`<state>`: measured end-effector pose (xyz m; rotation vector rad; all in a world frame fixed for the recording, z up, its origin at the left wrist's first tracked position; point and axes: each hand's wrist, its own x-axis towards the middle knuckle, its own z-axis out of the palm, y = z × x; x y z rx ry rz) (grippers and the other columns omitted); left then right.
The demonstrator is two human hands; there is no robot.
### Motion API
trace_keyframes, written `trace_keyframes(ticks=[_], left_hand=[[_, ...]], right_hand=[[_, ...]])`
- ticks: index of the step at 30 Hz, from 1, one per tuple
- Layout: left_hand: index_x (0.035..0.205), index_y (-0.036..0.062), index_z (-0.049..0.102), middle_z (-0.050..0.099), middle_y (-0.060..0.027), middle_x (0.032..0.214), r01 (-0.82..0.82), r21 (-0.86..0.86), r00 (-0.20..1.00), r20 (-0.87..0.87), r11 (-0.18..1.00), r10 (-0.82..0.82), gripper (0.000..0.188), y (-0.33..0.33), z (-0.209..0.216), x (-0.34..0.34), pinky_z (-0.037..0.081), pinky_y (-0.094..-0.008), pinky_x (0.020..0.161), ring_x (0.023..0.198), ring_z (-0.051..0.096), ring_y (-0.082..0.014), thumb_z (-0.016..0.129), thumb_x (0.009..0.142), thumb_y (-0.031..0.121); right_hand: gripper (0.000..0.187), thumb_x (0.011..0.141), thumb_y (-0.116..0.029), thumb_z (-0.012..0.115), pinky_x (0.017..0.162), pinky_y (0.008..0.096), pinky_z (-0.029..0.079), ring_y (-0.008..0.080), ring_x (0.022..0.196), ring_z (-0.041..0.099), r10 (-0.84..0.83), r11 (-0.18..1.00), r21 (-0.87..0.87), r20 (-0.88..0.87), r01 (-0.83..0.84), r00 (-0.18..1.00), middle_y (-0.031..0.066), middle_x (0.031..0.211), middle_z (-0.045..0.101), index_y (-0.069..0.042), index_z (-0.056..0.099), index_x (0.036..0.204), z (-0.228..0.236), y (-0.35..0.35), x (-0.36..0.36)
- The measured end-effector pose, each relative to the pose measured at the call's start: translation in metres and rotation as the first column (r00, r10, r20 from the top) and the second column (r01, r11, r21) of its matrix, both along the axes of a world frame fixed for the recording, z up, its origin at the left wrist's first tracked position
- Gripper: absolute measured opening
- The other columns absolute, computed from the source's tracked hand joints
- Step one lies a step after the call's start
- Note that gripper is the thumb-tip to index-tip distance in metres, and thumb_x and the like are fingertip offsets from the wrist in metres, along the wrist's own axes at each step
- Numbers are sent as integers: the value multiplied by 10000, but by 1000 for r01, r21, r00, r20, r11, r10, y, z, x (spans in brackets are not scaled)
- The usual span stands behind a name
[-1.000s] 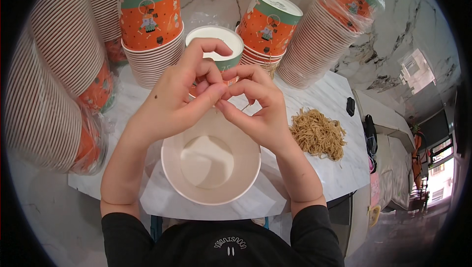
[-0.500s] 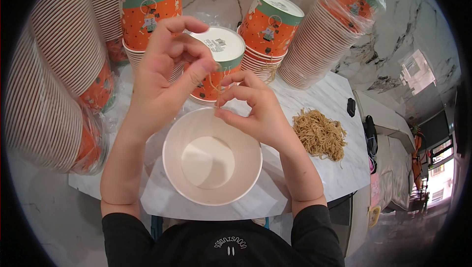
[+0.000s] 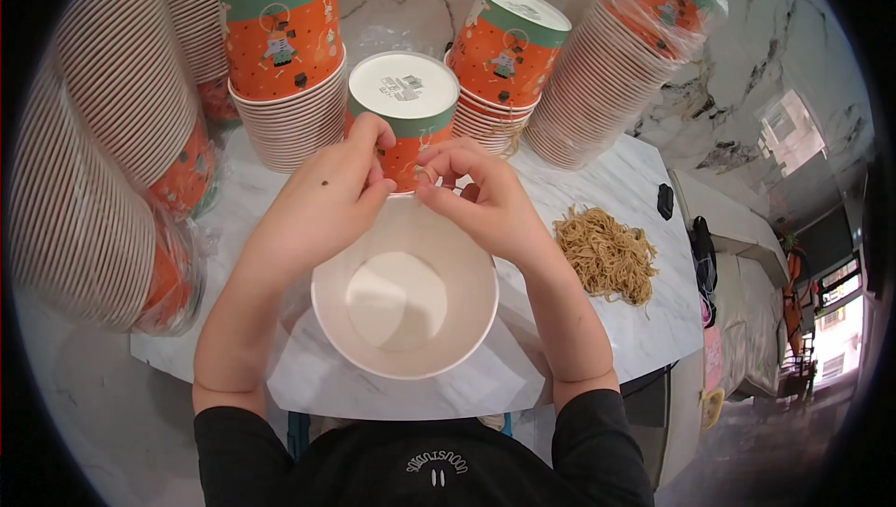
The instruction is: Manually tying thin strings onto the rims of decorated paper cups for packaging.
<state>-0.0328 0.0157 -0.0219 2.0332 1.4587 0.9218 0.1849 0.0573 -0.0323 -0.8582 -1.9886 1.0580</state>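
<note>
On the marble table [image 3: 597, 348] I count one open white paper bowl [image 3: 404, 302], standing upright with its mouth toward me and nothing inside it. Beyond it stand three stacks of upturned orange-and-green bowls, bases up: one at the left back [image 3: 283, 59], one in the middle [image 3: 403, 111] and one at the right back [image 3: 504, 59]. Three further sleeves of nested bowls lie wrapped in clear plastic: a large one along my left side [image 3: 103, 152], one behind it at the top left [image 3: 201, 3] and one leaning at the right back [image 3: 635, 50] (I cannot count the bowls within any stack). One loose heap of tan rubber bands [image 3: 607, 253] lies on the table to the right of the white bowl, near it but apart.

My left hand [image 3: 317, 213] is over the far rim of the white bowl, fingers curled and thumb and forefinger pressed together at the foot of the middle stack. My right hand [image 3: 490, 204] is just beside it, fingers likewise bent inward, tips pinched on something thin between the two hands; it is too small to tell what. Both hands nearly meet above the bowl's far edge, and the left fingertips touch the side of the middle stack.
</note>
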Motion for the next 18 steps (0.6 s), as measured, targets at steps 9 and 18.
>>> trace_keyframes(ticks=[9, 18], left_hand=[[1145, 22, 507, 696, -69, 851, 125, -49, 914, 395, 991, -95, 371, 8, -11, 21, 550, -287, 695, 783, 718, -150, 736, 853, 21], [1036, 37, 560, 692, -24, 772, 77, -45, 940, 337, 996, -58, 340, 15, -13, 22, 531, -251, 630, 696, 693, -94, 815, 817, 86]], right_hand=[[110, 883, -126, 722, 750, 282, 507, 115, 921, 595, 7, 983, -180, -89, -23, 996, 73, 1170, 610, -31, 709, 936, -9, 11, 5], [102, 1000, -123, 678, 737, 234, 510, 77, 1006, 588, 54, 998, -37, -27, -55, 998, 44, 1298, 547, -21, 688, 1004, -19, 15, 3]])
